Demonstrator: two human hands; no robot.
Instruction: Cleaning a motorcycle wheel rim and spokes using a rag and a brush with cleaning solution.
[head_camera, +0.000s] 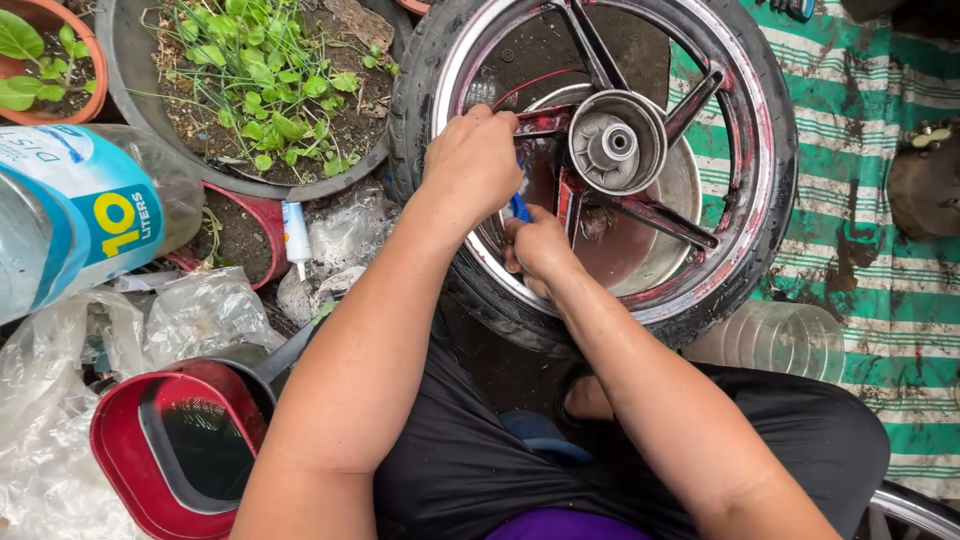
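A motorcycle wheel (600, 160), tyre on and red spoked rim streaked with grime, lay flat over a metal basin (660, 240) holding murky reddish water. The left hand (472, 160) was curled over a spoke near the hub, fingers folded down against it; the right hand (537, 250) was closed around a small blue tool (519, 207), only a bit of it showing between the two hands. A large planter (140, 70) of soil and leafy seedlings pressed against the tyre's far left edge, with a terracotta pot (75, 40) beside it. A big clear water jug (80, 210) lay at the left, a red jug (170, 450) of dark liquid near the left elbow, a clear plastic container (780, 340) by the right. The green striped mat (880, 280) at the right offered the only open ground.
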